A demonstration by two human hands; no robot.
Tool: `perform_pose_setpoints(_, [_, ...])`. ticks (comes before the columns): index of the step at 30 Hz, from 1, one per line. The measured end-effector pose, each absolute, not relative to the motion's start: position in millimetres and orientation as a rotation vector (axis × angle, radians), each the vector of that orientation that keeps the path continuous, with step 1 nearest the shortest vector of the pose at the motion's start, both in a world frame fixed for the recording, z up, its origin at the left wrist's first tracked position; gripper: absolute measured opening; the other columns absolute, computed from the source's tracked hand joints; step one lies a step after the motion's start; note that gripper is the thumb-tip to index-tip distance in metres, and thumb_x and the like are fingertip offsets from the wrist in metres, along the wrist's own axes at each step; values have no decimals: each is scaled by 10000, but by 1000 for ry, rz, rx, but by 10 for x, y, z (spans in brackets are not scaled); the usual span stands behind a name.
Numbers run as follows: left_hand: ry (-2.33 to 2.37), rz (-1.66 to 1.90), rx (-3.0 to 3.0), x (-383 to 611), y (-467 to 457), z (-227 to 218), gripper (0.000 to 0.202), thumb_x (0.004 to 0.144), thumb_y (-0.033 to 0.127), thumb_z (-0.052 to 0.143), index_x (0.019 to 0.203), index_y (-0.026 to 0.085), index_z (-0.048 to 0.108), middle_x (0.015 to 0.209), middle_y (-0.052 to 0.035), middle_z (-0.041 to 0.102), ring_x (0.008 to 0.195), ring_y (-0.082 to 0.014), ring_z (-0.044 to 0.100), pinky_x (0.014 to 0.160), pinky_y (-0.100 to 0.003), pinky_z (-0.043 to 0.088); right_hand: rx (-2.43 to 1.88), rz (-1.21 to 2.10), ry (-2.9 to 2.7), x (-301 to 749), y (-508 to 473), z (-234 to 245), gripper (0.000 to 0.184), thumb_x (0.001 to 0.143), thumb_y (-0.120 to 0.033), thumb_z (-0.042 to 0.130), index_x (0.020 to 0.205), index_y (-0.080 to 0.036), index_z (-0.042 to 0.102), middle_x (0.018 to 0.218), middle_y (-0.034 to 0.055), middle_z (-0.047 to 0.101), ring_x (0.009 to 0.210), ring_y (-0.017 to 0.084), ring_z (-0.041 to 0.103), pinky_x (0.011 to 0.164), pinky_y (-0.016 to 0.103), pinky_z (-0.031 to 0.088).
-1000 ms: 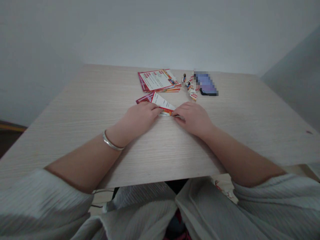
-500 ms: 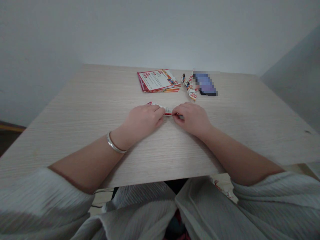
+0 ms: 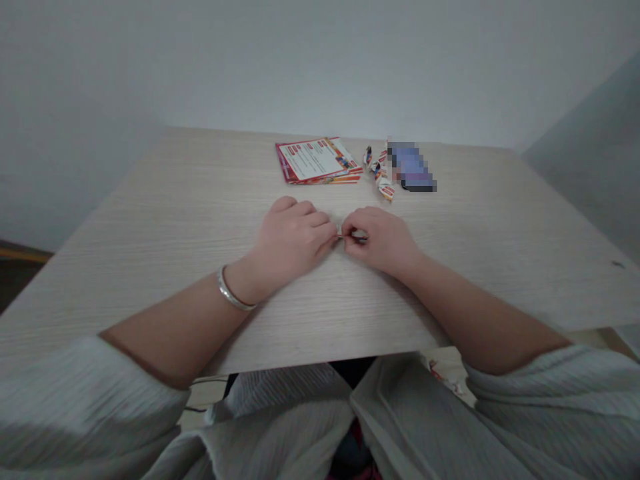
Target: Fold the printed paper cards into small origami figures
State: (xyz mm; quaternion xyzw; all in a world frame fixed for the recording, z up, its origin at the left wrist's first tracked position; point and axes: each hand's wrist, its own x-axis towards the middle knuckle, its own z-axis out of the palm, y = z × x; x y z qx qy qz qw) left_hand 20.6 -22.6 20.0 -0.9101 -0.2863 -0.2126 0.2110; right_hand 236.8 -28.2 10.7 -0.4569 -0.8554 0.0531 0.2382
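While both hands meet low over the middle of the table (image 3: 175, 207), the action is all in a tiny gap between the fingertips, and there is the paper (image 3: 339, 230), just a sliver of white and red peeping out! The left hand (image 3: 296, 241) comes in from its side, knuckles up, thumb and forefinger closed on the paper's left end. Opposite it, the right hand (image 3: 383, 239) has its fingers curled round, the thumb and forefinger pinching the other end, and a bit more of the paper shows in the hollow of that grip. The two sets of fingertips are very near each other, and most of the paper is hidden by them (how it is folded under there, I cannot tell). On the left wrist, a bangle (image 3: 231, 293) gleams silver. Up beyond the hands lies the stack (image 3: 320, 160), printed sheets slightly fanned, the top one white with red labels and an orange edge. Just to its right sit the twists (image 3: 379, 175), crumpled and colourful, right beside the phone (image 3: 413, 168), which is blurred into blocks of blue and violet. Pale, ribbed sleeves (image 3: 95, 400) frame the near corners, and behind everything stands the plain wall (image 3: 300, 67).
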Motion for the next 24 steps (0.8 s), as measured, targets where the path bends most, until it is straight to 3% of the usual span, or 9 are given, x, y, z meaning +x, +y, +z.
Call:
perform_pose_setpoints(13, [-1062,-461,-2561,161,-229,276,245,1013,263,542,858,211,724,833,-64,766,858,-266,674,761,-433,401,-1314,43,-2279,2464,-228,103,100,814,-126,640,811,-224,664,924,62,759,951,253,649,894,379,475])
perform_pose_setpoints(24, [-1204,-424,-2456,30,-179,312,297,1037,275,459,865,226,696,887,-43,779,895,-239,691,813,-408,406,-1336,75,-2238,2676,-154,64,103,797,-137,629,795,-236,659,924,54,749,958,255,651,923,402,493])
